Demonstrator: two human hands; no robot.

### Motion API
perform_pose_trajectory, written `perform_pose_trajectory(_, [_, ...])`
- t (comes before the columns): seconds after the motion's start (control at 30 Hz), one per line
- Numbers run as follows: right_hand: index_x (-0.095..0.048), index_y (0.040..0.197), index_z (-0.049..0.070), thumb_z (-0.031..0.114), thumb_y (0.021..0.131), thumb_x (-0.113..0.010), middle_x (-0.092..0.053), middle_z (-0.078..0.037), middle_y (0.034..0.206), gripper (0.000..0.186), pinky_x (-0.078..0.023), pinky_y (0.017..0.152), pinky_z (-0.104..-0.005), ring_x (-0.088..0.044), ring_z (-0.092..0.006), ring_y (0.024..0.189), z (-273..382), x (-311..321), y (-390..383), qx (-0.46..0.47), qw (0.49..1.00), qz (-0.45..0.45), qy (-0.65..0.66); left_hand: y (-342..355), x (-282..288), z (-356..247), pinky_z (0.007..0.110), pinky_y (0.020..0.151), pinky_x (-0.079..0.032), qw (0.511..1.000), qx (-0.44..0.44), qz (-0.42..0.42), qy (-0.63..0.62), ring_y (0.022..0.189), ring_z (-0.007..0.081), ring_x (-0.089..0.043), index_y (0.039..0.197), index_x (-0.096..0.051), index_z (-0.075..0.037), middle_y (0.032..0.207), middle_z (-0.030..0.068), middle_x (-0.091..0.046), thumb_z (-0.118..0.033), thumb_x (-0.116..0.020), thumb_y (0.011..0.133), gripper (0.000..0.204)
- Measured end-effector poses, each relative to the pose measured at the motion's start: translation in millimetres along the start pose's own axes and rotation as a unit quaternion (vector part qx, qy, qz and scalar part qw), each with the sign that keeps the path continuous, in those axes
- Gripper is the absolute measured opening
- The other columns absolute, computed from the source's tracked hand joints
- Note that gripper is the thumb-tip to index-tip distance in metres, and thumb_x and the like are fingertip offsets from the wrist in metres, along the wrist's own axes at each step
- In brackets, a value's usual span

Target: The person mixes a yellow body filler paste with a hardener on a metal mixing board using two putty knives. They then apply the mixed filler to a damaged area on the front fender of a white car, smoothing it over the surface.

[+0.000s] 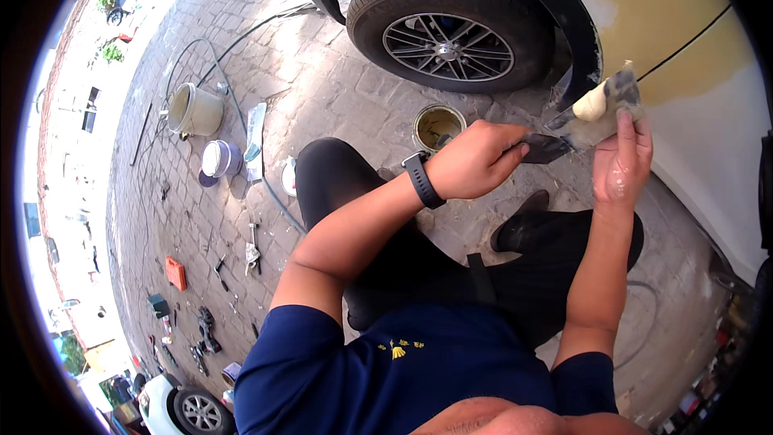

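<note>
My left hand (475, 163), with a black watch on the wrist, is closed around a dark putty knife (547, 148). Its blade reaches to the edge of a flat, putty-smeared plate (592, 134). That plate is gripped by my right hand (625, 163), fingers along its near side and a smear of putty near the wrist. On the plate sits a thick cream lump of putty (592, 103). Just beyond my left hand stands an open can (439, 126) with yellowish residue inside. The car's side panel (668, 48) bears yellowish patches beside the plate.
A car wheel (448, 50) is straight ahead. To the left on the paving stand a bucket (196, 110) and a white-lidded tub (221, 159), with a hose (233, 105) near them. Scattered tools and an orange case (175, 273) lie farther left.
</note>
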State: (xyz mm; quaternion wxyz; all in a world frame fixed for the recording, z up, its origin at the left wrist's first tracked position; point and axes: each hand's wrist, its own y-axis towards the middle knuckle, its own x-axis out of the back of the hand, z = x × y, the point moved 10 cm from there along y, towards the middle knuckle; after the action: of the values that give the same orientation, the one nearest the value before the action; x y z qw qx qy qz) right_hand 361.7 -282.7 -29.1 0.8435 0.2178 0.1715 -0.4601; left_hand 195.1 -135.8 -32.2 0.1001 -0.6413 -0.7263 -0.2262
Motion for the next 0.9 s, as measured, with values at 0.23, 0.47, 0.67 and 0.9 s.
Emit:
perform_pose_trajectory(0.23, [-0.055,0.141,-0.009,0.011,0.109,-0.054,-0.063,-0.018,0.142,0.037,-0.045,0.115,-0.046,-0.061,-0.0292,0.129,21.2,18.9,-14.2,0.107,0.988,0.066,-0.092,-7.1,18.9,24.1,0.033,0.073,-0.048,0.958,0.056,-0.135,-0.247,0.079,0.0112,-0.053,0.104,-0.061,0.003,0.083,0.004,-0.059,-0.021,-0.055,0.11,0.025])
perform_pose_trajectory(0.47, [-0.065,0.098,-0.007,0.013,0.103,-0.064,-0.06,-0.008,0.091,0.021,-0.043,0.076,-0.0286,-0.053,-0.0168,0.082,14.6,-60.9,-17.4,0.118,0.833,0.24,-0.484,-13.7,53.9,37.7,0.031,0.078,-0.051,0.955,0.1,-0.199,-0.193,0.087,0.0077,-0.057,0.109,-0.065,0.002,0.092,0.0028,-0.066,-0.023,-0.053,0.112,0.028])
perform_pose_trajectory(0.67, [-0.071,0.119,-0.004,0.017,0.106,-0.065,-0.074,-0.007,0.109,0.025,-0.054,0.09,-0.031,-0.067,-0.0136,0.099,-14.0,-17.0,3.0,-0.024,0.995,-0.046,-0.081,-17.2,61.3,64.4,0.04,0.103,-0.054,0.825,0.058,-0.295,-0.478,0.12,0.0206,-0.068,0.137,-0.06,-0.001,0.132,0.0104,-0.069,-0.019,-0.047,0.113,0.033])
perform_pose_trajectory(0.9, [-0.073,0.109,0.003,0.021,0.103,-0.071,-0.075,-0.004,0.095,0.019,-0.055,0.073,-0.0303,-0.069,-0.0119,0.081,-76.3,-18.7,-15.0,-0.131,0.988,-0.081,-0.02,-17.3,30.8,54.7,0.034,0.1,-0.05,0.855,0.063,-0.233,-0.459,0.117,0.0146,-0.064,0.137,-0.061,-0.002,0.13,0.0062,-0.068,-0.018,-0.052,0.112,0.031])
